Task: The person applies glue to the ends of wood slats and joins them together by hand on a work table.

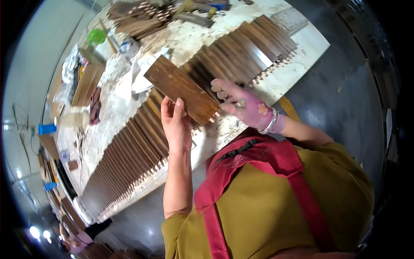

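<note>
My bare left hand (176, 123) grips a brown wooden board (179, 86) by its near long edge, thumb on the face. The board is raised and tilted over the table, with light dowels (214, 116) sticking out of its right end. Close to that end hovers my right hand (246, 103), in a pink flowered glove, its fingers loosely bent and apart with nothing visible in them. Beneath the board runs a long row of similar boards, leaning over one another; one stretch (129, 146) lies to the left, another (241, 52) to the right. Their doweled ends face me.
A pale, stained table (224, 134) carries the row. At the back are a stack of doweled boards (136, 19) and some tools (196, 13). Farther left stand a cardboard box (87, 84), a clear bottle with a blue cap (71, 121) and a dark red cloth (95, 105). Another person (77, 241) is at lower left.
</note>
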Tool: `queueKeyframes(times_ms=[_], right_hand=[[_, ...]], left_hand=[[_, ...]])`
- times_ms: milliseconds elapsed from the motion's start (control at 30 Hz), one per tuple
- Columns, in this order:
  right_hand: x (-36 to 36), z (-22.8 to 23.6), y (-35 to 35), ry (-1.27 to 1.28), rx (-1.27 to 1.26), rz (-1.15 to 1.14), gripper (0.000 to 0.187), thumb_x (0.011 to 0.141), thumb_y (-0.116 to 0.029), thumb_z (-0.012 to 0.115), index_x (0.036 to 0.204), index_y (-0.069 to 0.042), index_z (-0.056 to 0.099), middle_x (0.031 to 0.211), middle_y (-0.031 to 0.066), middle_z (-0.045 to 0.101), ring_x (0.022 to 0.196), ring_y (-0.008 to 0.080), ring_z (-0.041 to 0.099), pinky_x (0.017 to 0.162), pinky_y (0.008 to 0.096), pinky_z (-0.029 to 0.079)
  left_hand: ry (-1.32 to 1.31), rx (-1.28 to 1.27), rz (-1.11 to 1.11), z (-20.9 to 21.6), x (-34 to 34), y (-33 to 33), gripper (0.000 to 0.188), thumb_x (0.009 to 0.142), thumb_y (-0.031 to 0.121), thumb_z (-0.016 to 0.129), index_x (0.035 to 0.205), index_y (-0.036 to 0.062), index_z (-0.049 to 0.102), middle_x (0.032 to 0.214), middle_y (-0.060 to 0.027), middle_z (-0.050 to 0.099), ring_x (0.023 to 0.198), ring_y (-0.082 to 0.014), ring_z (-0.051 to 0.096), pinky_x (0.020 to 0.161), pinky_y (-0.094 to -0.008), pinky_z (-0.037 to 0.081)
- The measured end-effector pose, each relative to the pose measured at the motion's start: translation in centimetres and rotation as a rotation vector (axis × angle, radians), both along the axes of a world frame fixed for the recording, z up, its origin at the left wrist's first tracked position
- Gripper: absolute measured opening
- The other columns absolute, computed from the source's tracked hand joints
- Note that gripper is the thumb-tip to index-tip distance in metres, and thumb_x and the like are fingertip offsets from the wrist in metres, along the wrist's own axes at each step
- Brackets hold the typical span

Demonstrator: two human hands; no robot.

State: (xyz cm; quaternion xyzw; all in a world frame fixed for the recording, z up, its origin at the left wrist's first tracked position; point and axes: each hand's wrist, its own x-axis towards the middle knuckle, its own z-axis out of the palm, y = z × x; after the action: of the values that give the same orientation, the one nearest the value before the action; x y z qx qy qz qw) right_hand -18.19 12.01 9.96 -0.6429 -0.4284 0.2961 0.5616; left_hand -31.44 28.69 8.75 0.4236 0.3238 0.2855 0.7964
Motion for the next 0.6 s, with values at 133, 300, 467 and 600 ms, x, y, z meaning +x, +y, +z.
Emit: queueKeyframes(times_ms=[133, 300, 467, 600], right_hand=[[0.2, 1.0, -1.4, -0.532, -0.223, -0.059, 0.085, 0.082, -0.046, 0.068, 0.146, -0.005, 0.029, 0.142, 0.0251, 0.04, 0.128, 0.039, 0.045, 0.101, 0.0442, 0.042], [1.0, 0.2, -4.2, -0.631, -0.345, -0.248, 0.086, 0.08, -0.032, 0.071, 0.148, -0.009, 0.023, 0.131, 0.0277, 0.048, 0.111, 0.0426, 0.056, 0.088, 0.0457, 0.049], [4.0, -0.9, -9.6, 0.499, -0.09, -0.463, 0.057, 0.09, -0.017, 0.058, 0.142, -0.006, 0.038, 0.111, 0.0097, 0.063, 0.101, 0.0189, 0.061, 0.085, 0.0316, 0.05], [7.9, -3.5, -12.2, 0.672, 0.031, -0.529, 0.044, 0.093, -0.013, 0.05, 0.135, -0.001, 0.045, 0.111, 0.0112, 0.064, 0.096, 0.0193, 0.064, 0.082, 0.0323, 0.053]], left_hand=[[0.065, 0.14, -0.083, 0.5, 3.5, -4.1, 0.034, 0.095, 0.011, 0.059, 0.125, 0.0066, 0.045, 0.116, -0.0048, 0.057, 0.105, -0.0155, 0.057, 0.088, -0.0326, 0.049], [0.034, 0.282, -0.277, -0.7, 7.2, -8.3, 0.041, 0.09, 0.009, 0.066, 0.122, 0.0038, 0.041, 0.104, -0.0081, 0.055, 0.098, -0.0164, 0.053, 0.086, -0.0288, 0.044], [0.05, 1.002, -0.79, 0.5, 13.7, -6.3, 0.018, 0.093, 0.015, 0.059, 0.102, -0.0007, 0.062, 0.101, -0.0117, 0.063, 0.098, -0.0258, 0.059, 0.086, -0.0357, 0.047], [-0.091, 1.769, -0.702, -2.8, 22.0, -4.4, 0.027, 0.089, 0.022, 0.061, 0.108, 0.0032, 0.062, 0.113, -0.012, 0.063, 0.113, -0.0324, 0.054, 0.093, -0.0431, 0.045]])
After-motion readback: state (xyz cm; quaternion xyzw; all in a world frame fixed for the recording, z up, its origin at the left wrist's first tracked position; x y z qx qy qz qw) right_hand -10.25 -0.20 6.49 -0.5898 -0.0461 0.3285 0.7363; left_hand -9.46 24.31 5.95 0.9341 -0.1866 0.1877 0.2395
